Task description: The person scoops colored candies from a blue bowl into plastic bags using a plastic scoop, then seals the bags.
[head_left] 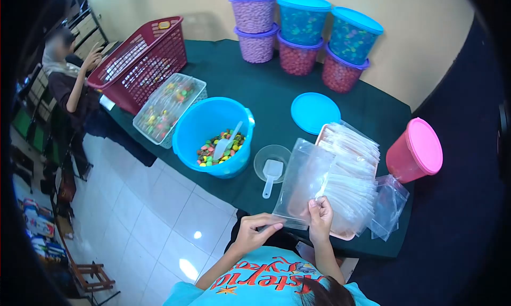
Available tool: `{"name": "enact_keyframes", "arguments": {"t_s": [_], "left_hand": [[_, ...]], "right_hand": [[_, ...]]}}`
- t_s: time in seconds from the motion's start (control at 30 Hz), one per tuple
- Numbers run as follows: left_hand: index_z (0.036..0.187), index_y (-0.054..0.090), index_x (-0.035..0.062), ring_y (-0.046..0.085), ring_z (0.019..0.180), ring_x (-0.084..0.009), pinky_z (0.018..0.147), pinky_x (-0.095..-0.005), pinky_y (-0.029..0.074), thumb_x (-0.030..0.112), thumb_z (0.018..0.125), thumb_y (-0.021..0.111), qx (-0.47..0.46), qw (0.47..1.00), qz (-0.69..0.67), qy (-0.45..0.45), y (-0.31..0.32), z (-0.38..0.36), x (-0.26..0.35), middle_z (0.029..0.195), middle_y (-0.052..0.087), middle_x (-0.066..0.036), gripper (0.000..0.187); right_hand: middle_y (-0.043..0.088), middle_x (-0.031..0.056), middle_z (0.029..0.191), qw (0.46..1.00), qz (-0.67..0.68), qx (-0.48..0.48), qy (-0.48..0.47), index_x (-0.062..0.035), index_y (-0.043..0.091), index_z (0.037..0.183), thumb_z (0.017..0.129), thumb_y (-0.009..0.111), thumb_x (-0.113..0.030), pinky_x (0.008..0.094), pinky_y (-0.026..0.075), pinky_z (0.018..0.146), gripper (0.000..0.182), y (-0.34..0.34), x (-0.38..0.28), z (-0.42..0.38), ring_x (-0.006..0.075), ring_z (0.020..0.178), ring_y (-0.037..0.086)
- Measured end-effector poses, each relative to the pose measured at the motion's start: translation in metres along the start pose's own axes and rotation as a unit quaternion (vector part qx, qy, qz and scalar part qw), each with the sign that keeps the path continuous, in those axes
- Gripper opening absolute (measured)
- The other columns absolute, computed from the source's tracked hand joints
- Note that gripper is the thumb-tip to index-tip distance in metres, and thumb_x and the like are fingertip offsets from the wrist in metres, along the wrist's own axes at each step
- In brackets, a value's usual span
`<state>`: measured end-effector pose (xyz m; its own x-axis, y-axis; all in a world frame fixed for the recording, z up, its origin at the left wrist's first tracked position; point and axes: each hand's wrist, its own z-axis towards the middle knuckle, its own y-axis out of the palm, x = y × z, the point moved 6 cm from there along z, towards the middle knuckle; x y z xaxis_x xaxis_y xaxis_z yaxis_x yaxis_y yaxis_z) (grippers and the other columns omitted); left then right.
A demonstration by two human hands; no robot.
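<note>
A clear plastic bag (pixel 304 179) is held in front of my body, over the near edge of the table. My left hand (pixel 258 231) pinches its lower left corner between thumb and fingers. At the lower right edge of the bag, my right hand (pixel 321 216) grips it with thumb and fingertips. Right beside it lies a tray (pixel 346 235) heaped with flat clear bags (pixel 348 167). A clear bowl (pixel 258 165) with a white scoop (pixel 272 170) stands left of the bag. Farther left, a blue bucket (pixel 186 127) holds colourful candies and another scoop (pixel 221 148).
A lidded box of packed candies (pixel 169 106) and a maroon basket (pixel 143 50) stand at left, near another person (pixel 69 88). Stacked tubs (pixel 303 21) line the back. A blue lid (pixel 315 113), a pink tub (pixel 407 157) and loose bags (pixel 388 207) lie right.
</note>
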<state>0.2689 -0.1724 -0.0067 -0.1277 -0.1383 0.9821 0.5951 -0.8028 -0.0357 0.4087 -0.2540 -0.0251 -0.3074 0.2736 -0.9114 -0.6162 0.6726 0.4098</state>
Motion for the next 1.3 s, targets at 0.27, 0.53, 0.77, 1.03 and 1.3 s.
{"name": "enact_keyframes", "arguments": {"t_s": [0.27,0.53,0.77,1.03,1.3], "left_hand": [[0.074,0.063,-0.0037,0.061,0.070,-0.0212,0.067,-0.0289,0.046,-0.004,0.068,0.065,0.208,0.972,0.049,0.093,-0.074,-0.022,0.039,0.074,0.063,-0.014,0.007],[0.067,0.061,-0.0011,0.059,0.065,-0.0208,0.067,-0.0319,0.046,-0.002,0.066,0.068,0.165,0.967,0.071,0.182,-0.124,-0.032,0.063,0.065,0.061,-0.009,0.007],[0.069,0.060,0.0002,0.059,0.066,-0.0184,0.061,-0.0268,0.046,0.002,0.065,0.070,0.107,0.984,0.093,0.109,-0.189,-0.035,0.060,0.068,0.060,-0.008,0.011],[0.087,0.064,-0.0019,0.062,0.083,-0.0190,0.072,-0.0277,0.050,0.002,0.062,0.073,0.139,0.987,0.058,0.055,-0.268,-0.059,0.046,0.091,0.062,-0.014,0.027],[0.080,0.065,-0.0023,0.063,0.067,-0.0170,0.062,-0.0244,0.050,-0.003,0.066,0.066,0.134,0.987,0.085,0.016,-0.297,-0.057,0.042,0.075,0.064,-0.012,0.013]], "right_hand": [[0.042,0.0017,0.077,0.933,-0.229,-0.040,-0.276,-0.0044,0.045,0.092,0.067,0.069,-0.007,0.0242,0.037,0.064,0.035,0.054,-0.048,-0.002,0.0105,0.069,0.039],[0.052,0.0095,0.084,0.836,-0.305,-0.376,-0.258,-0.0027,0.054,0.091,0.063,0.074,-0.015,0.0324,0.046,0.067,0.037,0.188,-0.033,-0.030,0.0246,0.078,0.053],[0.060,0.0117,0.079,0.848,-0.336,-0.334,-0.238,0.0007,0.060,0.095,0.070,0.063,0.003,0.0271,0.048,0.056,0.025,0.239,-0.005,-0.037,0.0220,0.067,0.061],[0.054,0.0074,0.058,0.907,-0.226,-0.291,-0.206,0.0007,0.058,0.064,0.064,0.069,0.001,0.0253,0.037,0.044,0.011,0.299,0.035,-0.022,0.0153,0.048,0.051],[0.050,0.0070,0.055,0.876,-0.249,-0.374,-0.175,0.0011,0.051,0.058,0.063,0.070,0.001,0.0251,0.038,0.043,0.019,0.331,0.054,-0.015,0.0155,0.049,0.052]]}}
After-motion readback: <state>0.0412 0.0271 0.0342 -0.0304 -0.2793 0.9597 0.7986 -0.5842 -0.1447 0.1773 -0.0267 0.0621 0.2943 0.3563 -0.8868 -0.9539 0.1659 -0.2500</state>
